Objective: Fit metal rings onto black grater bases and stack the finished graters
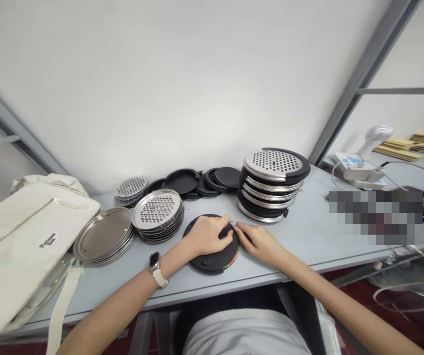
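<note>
A round black disc (208,261) with a black rim lies in front of me near the table's edge, and a shiny, coloured strip shows along its right side. My left hand (209,234) rests over the disc with its fingers curled, gripping it by its upper right part. At the disc's right edge, my right hand (258,241) pinches a small shiny metal piece (231,224); its exact kind is too small to make out. The left fingertips are close to this piece, and whether they touch it I cannot tell.
Perforated grater plates (158,209) and plain metal discs (104,234) are stacked at left, beside a cream bag (30,246). Black round parts (184,182) lie behind. A tall stack of black-rimmed grater discs (271,190) stands right. A white scanner (372,140) is farther right.
</note>
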A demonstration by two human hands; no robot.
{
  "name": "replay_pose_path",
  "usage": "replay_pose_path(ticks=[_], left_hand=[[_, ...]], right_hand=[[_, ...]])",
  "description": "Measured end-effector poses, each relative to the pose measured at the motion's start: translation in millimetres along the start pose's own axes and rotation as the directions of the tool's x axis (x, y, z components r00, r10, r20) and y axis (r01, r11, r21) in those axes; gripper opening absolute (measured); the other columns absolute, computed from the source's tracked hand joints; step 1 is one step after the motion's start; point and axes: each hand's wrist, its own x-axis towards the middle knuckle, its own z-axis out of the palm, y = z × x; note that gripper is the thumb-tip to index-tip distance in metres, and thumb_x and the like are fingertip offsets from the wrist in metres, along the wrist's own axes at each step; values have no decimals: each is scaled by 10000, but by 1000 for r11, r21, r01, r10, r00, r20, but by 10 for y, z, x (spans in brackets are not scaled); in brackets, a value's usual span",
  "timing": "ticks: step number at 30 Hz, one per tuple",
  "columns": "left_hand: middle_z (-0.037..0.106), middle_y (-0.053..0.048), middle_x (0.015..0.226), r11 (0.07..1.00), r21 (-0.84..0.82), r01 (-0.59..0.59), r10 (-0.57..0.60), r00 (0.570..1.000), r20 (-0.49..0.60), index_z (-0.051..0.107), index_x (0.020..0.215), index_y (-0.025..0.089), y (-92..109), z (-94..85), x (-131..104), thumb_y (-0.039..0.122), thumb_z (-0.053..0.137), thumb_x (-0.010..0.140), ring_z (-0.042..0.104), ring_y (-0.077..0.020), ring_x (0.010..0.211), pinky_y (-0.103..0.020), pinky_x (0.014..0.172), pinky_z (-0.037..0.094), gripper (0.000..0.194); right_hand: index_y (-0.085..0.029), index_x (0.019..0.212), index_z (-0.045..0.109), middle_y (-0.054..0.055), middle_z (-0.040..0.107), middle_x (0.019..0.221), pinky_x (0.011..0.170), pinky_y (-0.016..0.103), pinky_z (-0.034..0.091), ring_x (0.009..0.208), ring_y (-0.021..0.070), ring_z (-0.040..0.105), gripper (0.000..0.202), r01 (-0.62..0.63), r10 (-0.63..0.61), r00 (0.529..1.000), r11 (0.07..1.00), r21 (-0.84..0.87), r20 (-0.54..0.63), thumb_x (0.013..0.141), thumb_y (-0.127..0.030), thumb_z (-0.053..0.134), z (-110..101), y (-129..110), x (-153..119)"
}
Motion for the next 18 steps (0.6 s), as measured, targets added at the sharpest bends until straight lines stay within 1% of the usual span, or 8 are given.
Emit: replay_pose_path(ticks=[3,7,12,15,18], left_hand=[[623,9,694,1000,10,-6,6,1000,-4,451,853,209,3,4,-2,356,459,877,620,-182,662,-271,567,361,149],[621,19,697,1000,-9,4,-4,1000,-11,440,860,210,3,8,2,358,471,867,616,-180,647,-272,565,361,151],[647,12,758,999,-49,15,-16,1000,-12,437,984,201,6,-5,5,346,485,856,628,-191,659,-279,578,385,199],[655,-1,763,999,-38,1,0,1000,5,455,1055,201,13,-20,3,347,465,872,638,-201,688,-281,591,398,234],[664,-4,799,998,-40,-41,41,999,17,497,1047,222,16,-34,0,319,450,886,642,-190,722,-272,613,404,194]], right_hand=[[-207,773,419,-16,476,600,546,253,269,509,130,431,268,-8,8,1000,1000,-16,3,982,-293,275,5,3,1],[-207,771,421,-14,480,601,545,253,266,509,129,431,264,-7,7,1000,1000,-23,6,979,-288,281,5,4,6],[-201,761,444,-7,497,595,542,254,271,506,130,443,275,1,-1,1000,999,-32,9,972,-286,291,-7,-7,9],[-193,776,477,4,528,603,541,253,282,510,133,467,282,-1,1,1000,1000,-24,11,970,-281,292,-11,-8,14],[-178,862,522,32,595,676,565,253,316,557,146,523,275,3,-3,1000,1000,-1,18,971,-274,288,-12,-2,12]])
